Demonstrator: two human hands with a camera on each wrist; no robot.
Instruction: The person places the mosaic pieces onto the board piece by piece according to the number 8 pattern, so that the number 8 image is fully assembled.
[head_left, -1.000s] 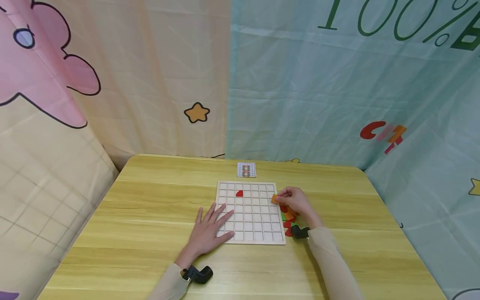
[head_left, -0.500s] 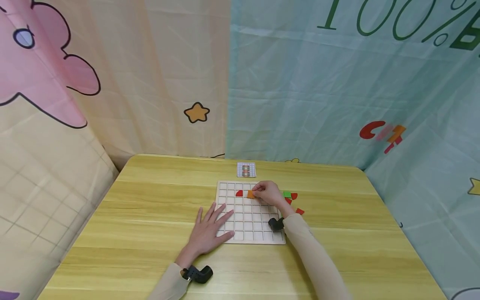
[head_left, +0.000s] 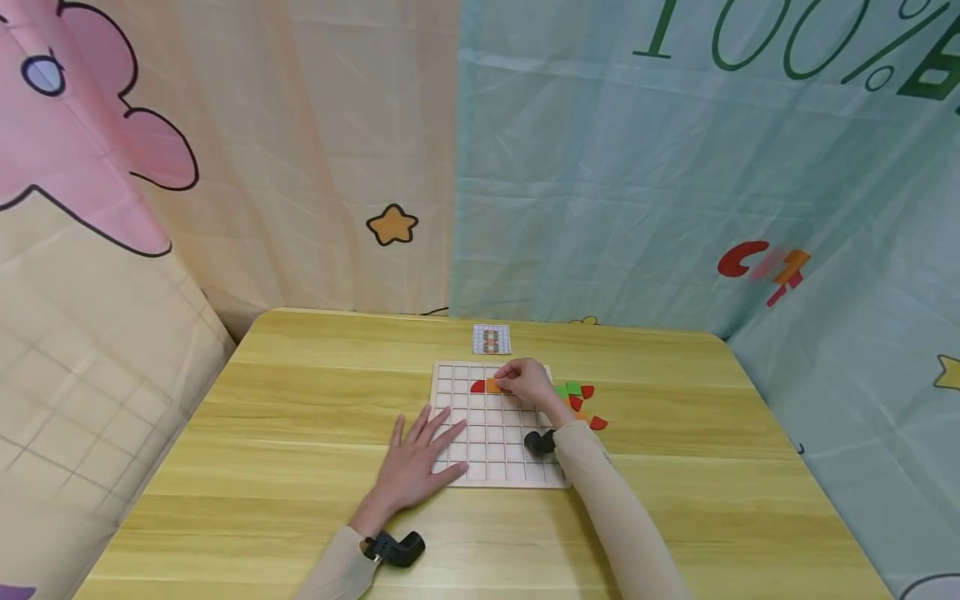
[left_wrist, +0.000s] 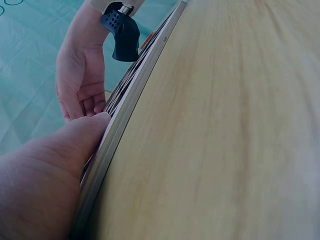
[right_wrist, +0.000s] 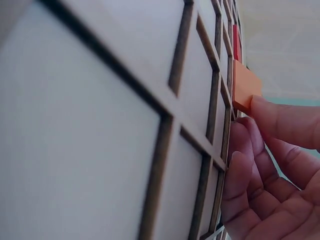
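Note:
A white grid board (head_left: 503,451) with raised lines lies on the table. My left hand (head_left: 412,468) rests spread on its left edge, the thumb (left_wrist: 82,131) over the rim in the left wrist view. Near the board's far side, my right hand (head_left: 527,382) pinches an orange square tile (head_left: 492,386). In the right wrist view the orange tile (right_wrist: 246,86) stands tilted at a cell, thumb against it. A red quarter-circle tile (head_left: 477,387) sits in the cell to its left. Whether the orange tile lies flat anywhere is hidden by the fingers.
Right of the board lie loose tiles: a green square (head_left: 573,388), red quarter-circles (head_left: 598,423) and a partly hidden orange one. Behind the board is a small printed card (head_left: 491,340) with a coloured grid pattern. Cloth curtains (head_left: 585,183) hang behind the wooden table (head_left: 315,392).
My right hand has carried the orange tile leftward from the board's right edge to beside the red quarter-circle. My left hand has stayed in place.

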